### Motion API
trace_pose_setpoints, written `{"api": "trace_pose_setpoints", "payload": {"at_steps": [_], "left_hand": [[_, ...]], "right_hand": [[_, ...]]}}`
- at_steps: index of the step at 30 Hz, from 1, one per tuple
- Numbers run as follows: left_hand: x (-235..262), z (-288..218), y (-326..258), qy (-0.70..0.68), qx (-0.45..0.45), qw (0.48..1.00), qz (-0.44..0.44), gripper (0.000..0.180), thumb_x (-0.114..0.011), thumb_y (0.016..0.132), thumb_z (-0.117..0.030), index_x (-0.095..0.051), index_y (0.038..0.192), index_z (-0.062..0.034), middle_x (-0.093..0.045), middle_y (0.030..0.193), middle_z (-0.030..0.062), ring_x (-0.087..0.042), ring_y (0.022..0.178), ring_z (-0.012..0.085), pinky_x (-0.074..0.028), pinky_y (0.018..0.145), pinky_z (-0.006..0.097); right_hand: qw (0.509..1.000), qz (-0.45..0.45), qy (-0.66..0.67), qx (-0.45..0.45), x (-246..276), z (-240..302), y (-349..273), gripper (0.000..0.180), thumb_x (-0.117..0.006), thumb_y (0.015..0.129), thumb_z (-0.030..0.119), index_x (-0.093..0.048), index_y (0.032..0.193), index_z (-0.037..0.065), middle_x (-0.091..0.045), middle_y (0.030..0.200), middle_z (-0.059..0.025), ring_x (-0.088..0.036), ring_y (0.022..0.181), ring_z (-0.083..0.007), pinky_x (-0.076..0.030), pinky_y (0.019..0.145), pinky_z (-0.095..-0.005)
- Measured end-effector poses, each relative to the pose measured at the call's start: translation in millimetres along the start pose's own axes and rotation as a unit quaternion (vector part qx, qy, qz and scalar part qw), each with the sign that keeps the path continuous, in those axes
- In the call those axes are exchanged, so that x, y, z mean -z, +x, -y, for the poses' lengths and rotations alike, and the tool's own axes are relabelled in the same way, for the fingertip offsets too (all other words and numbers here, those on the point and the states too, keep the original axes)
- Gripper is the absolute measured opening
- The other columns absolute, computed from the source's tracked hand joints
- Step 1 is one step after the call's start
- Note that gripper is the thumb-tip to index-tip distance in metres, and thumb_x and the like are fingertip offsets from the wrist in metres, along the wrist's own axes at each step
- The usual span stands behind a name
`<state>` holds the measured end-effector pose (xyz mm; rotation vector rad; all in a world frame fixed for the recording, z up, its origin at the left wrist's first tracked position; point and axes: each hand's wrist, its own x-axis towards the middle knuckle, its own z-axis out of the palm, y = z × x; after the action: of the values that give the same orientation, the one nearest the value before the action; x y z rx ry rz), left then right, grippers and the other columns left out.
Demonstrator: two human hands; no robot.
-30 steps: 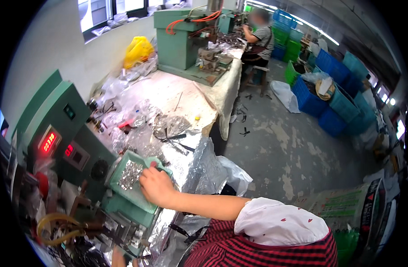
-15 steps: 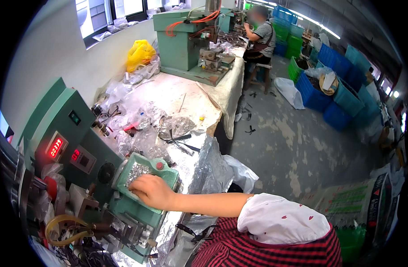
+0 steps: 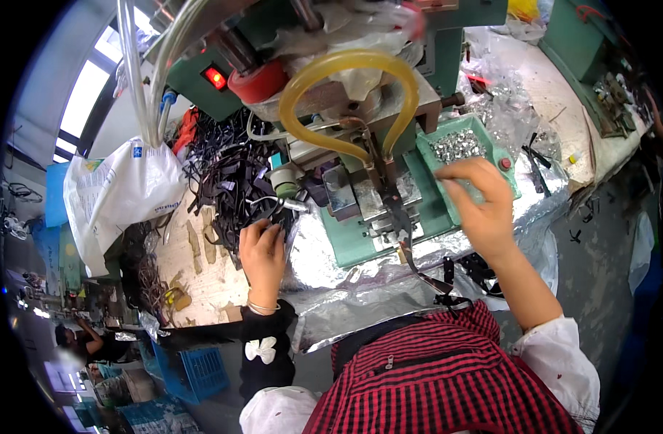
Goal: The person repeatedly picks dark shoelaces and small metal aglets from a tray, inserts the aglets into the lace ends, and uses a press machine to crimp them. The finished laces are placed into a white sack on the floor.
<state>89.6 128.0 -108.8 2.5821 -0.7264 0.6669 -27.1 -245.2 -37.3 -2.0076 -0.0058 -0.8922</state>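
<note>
My right hand (image 3: pixel 480 206) hovers over the front of a green tray (image 3: pixel 441 186) of small shiny metal pieces (image 3: pixel 458 145). Its thumb and forefinger tips come together; anything between them is too small to make out. At the edge of a heap of black strips (image 3: pixel 234 166), my left hand (image 3: pixel 263 253) has its fingers curled, and what they may hold is hidden. Between my hands stands the green base of a bench press (image 3: pixel 342 242) with a metal fixture. A dark, slim strip (image 3: pixel 398 217) hangs from the fixture toward my lap.
A stiff yellow hose loop (image 3: pixel 411 90) arches above the fixture, below a red collar (image 3: pixel 258 83). Black pieces (image 3: pixel 538 166) and plastic bags lie right of the tray. A white bag (image 3: pixel 121 195) stands left of the heap. Foil (image 3: pixel 310 271) covers the table's front edge.
The view has swung left and down to the press. My right hand, earlier down in the metal pieces, is now raised toward the tray's front side. My left hand has come into view.
</note>
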Motion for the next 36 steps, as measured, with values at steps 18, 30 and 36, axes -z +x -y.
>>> {"api": "trace_pose_setpoints", "payload": {"at_steps": [18,30,36], "left_hand": [[74,-155,99,-0.358,-0.172,0.888,-0.231,0.006,-0.056,0.101,0.002,-0.055,0.099,0.0075,-0.071,0.098,0.0259,-0.071,0.086,0.0233,-0.057,0.077,0.029],[24,-179,69,-0.143,-0.418,0.887,-0.137,0.018,-0.080,0.074,-0.009,-0.069,0.088,-0.0089,-0.074,0.104,0.0185,-0.048,0.049,0.0072,-0.034,0.042,0.021],[27,-178,63,-0.147,-0.405,0.896,-0.111,0.024,-0.084,0.070,-0.006,-0.072,0.091,-0.0076,-0.074,0.106,0.0163,-0.053,0.051,0.0138,-0.037,0.044,0.025]], "right_hand": [[0.937,0.082,0.296,-0.165,-29,69,9,0.059,-0.058,0.086,-0.005,-0.041,0.143,-0.003,-0.057,0.134,-0.0164,-0.063,0.110,-0.0224,-0.046,0.101,-0.0346],[0.978,0.100,-0.115,-0.143,18,-48,-19,0.028,-0.059,0.088,0.004,-0.069,0.114,0.005,-0.072,0.109,-0.0152,-0.068,0.105,-0.0339,-0.052,0.093,-0.0411],[0.985,-0.078,-0.090,-0.123,30,-72,-1,0.025,-0.058,0.089,0.004,-0.070,0.111,0.004,-0.073,0.109,-0.0151,-0.069,0.105,-0.0321,-0.052,0.093,-0.0386]]}}
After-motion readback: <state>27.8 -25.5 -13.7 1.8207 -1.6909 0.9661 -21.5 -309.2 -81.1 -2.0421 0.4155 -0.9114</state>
